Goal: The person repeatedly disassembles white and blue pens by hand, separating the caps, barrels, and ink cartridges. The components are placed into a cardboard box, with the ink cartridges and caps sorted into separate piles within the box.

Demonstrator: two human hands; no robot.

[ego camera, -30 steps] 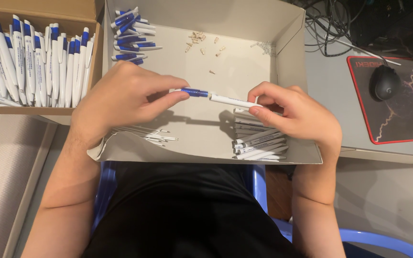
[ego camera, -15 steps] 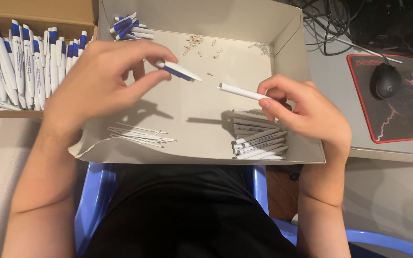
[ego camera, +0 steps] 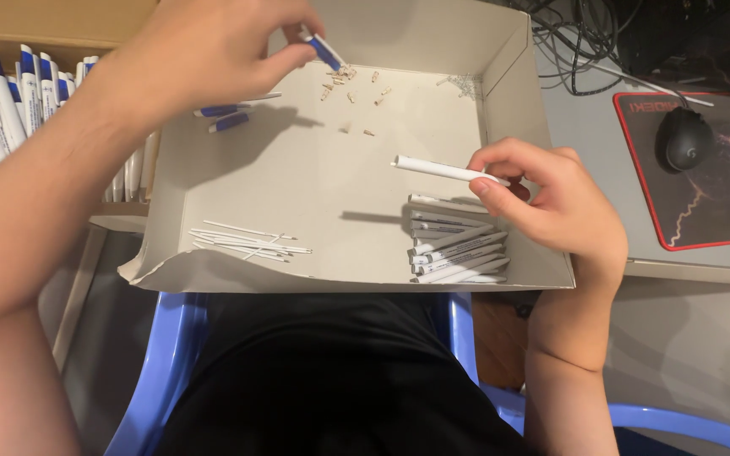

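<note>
Left hand (ego camera: 204,51) pinches the blue pen cap (ego camera: 324,52) up at eleven o'clock; right hand (ego camera: 547,203) grips the white barrel (ego camera: 445,170), its long axis pointing nine o'clock, well apart.

Tray (ego camera: 500,63) mid bare; barrel pile (ego camera: 454,249) R, refills (ego camera: 247,243) L, maybe loose.

A shallow white cardboard tray (ego camera: 238,181) is set over the lap, its near edge above a blue plastic chair (ego camera: 181,338). To its right a grey desk (ego camera: 703,279) is seen, on which a black, red-edged mouse pad (ego camera: 720,203) is laid, with tangled cables (ego camera: 589,34) at the far side.
</note>
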